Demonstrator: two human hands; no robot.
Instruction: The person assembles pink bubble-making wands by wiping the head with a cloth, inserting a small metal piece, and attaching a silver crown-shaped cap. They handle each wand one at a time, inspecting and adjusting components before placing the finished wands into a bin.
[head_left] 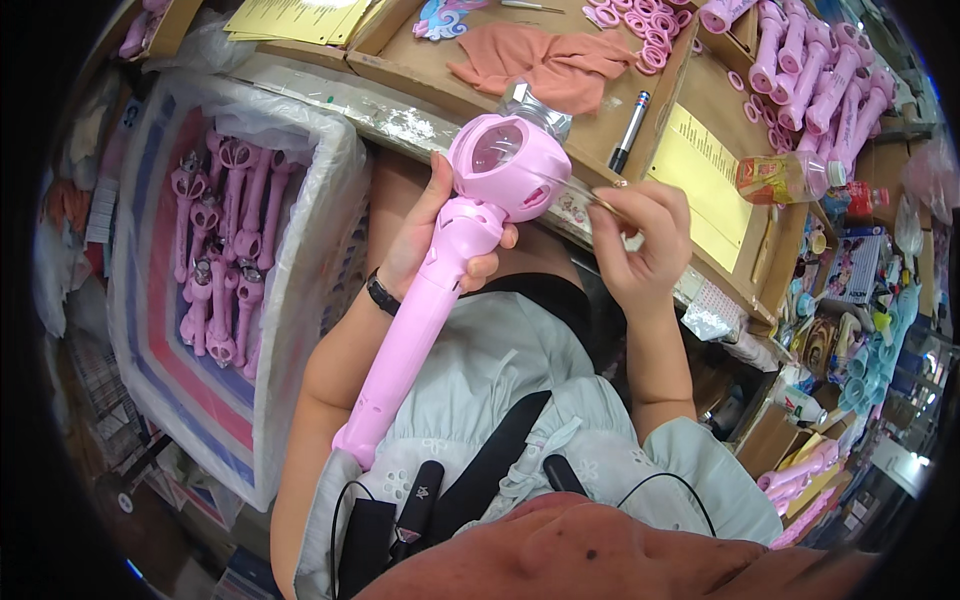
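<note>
A pink toy wand (pixel 408 345) slants across my lap, its round head up and its handle end near my chest. My left hand (pixel 425 240) is closed around the neck just below the head. The head has a clear oval window, and a shiny silver faceted piece (pixel 540 108) sits at its top. Between thumb and fingers, my right hand (pixel 645 240) pinches a thin metal tool (pixel 580 188). Its tip is at the right side of the wand's head, by a small dark pink slot; whether it goes inside I cannot tell.
At left, a plastic-lined crate (pixel 345 150) holds several pink wands. The bench carries an orange cloth (pixel 550 65), a marker (pixel 630 130), pink rings (pixel 655 30), a yellow sheet (pixel 700 190), a drink bottle (pixel 785 178) and pink wand parts (pixel 820 80).
</note>
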